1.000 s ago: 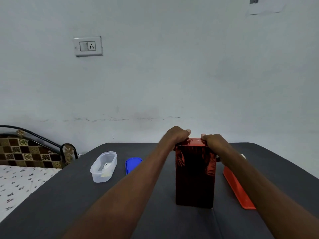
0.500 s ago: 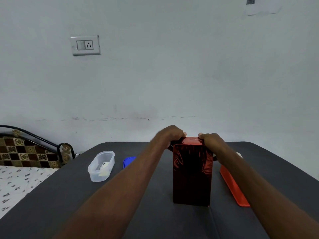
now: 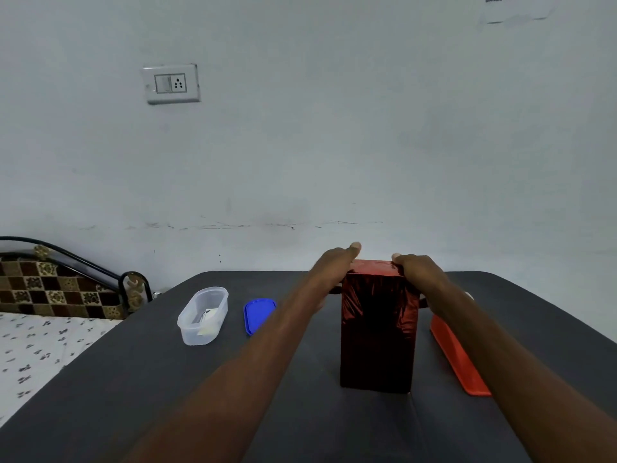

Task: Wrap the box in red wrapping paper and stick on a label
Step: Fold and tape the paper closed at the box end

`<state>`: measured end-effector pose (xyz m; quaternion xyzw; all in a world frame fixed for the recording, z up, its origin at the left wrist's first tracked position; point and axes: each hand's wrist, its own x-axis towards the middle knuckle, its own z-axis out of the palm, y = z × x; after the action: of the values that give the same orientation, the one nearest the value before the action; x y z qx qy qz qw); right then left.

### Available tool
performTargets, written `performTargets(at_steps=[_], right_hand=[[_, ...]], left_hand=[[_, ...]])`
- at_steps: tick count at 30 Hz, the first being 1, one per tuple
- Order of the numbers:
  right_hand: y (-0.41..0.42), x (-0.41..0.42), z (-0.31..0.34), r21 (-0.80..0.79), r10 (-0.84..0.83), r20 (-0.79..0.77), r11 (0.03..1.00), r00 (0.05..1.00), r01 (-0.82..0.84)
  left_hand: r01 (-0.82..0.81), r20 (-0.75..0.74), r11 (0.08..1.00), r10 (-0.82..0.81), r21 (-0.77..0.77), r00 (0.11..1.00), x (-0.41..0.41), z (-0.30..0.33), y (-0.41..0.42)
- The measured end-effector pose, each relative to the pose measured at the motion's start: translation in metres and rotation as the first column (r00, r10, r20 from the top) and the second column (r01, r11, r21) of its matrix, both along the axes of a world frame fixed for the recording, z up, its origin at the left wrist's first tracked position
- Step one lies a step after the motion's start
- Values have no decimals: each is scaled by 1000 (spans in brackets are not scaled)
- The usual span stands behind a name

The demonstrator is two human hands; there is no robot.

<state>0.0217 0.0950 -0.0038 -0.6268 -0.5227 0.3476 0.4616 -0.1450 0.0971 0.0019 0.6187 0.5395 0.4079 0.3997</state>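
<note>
From the head camera, the step in hand looks like the closing of the top end of the wrap: the box (image 3: 377, 332) stands upright on its short end near the middle of the dark table (image 3: 167, 396), already sheathed in glossy red wrapping paper (image 3: 375, 269), and both hands sit at its upper edge. The left hand (image 3: 335, 265) lies against the top left corner with its fingers curled down beyond the far side, so how tightly they pinch the paper cannot be told; one fingertip pokes up above the top. The right hand (image 3: 417, 270) caps the top right corner, fingers bent over the edge and apparently pressing the foil down, though the grip itself is hidden behind the knuckles. The next move probably calls for creasing the end flaps flat and fixing them, then fetching a label; what lies in the clear plastic tub (image 3: 203, 315) to the left may be the labels, but that is too small to tell. The paper is dark, shiny and wrinkled near the top of the front face, smoother lower down, and seems snug to the box. A blue lid (image 3: 258, 314) lies just beside the tub, and an orange tray (image 3: 457, 355) lies on the table just right of the box.
</note>
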Motion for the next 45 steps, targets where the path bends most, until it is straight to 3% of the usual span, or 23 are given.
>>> performTargets(at_steps=[4, 6, 10, 13, 18, 25, 29, 33, 38, 45], right_hand=[[3, -2, -5, 79, -128, -71, 988, 989, 134], [-3, -6, -10, 164, -218, -56, 961, 974, 224], [-25, -22, -49, 510, -320, -50, 806, 946, 300], [-40, -33, -95, 601, -264, -22, 768, 964, 224], [-40, -29, -123, 523, -245, 84, 836, 966, 166], [-18, -16, -95, 374, -277, 303, 915, 912, 153], [-5, -13, -89, 178, -215, 484, 973, 848, 145], [-5, -17, -99, -8, -79, 566, 995, 820, 102], [-9, -22, -110, -125, 14, 547, 990, 837, 65], [-9, -20, -114, -175, 40, 524, 983, 851, 62]], left_hand=[[26, 57, 975, -40, 220, 998, -5, -39, -29], [34, 4, 957, -37, 289, 999, -7, -60, -38], [39, -96, 952, -10, 303, 995, -13, -90, -36], [40, -94, 962, -15, 271, 995, -11, -99, -37], [-10, -119, 960, 45, 280, 992, -2, -107, -36], [-107, -175, 908, 191, 405, 966, -10, -99, -30], [-162, -244, 930, 249, 329, 937, -14, -100, -24], [-182, -360, 959, 252, 217, 898, -23, -111, -18], [-145, -270, 989, 136, -14, 953, -34, -121, -14], [-142, -283, 987, 115, -78, 952, -35, -129, -8]])
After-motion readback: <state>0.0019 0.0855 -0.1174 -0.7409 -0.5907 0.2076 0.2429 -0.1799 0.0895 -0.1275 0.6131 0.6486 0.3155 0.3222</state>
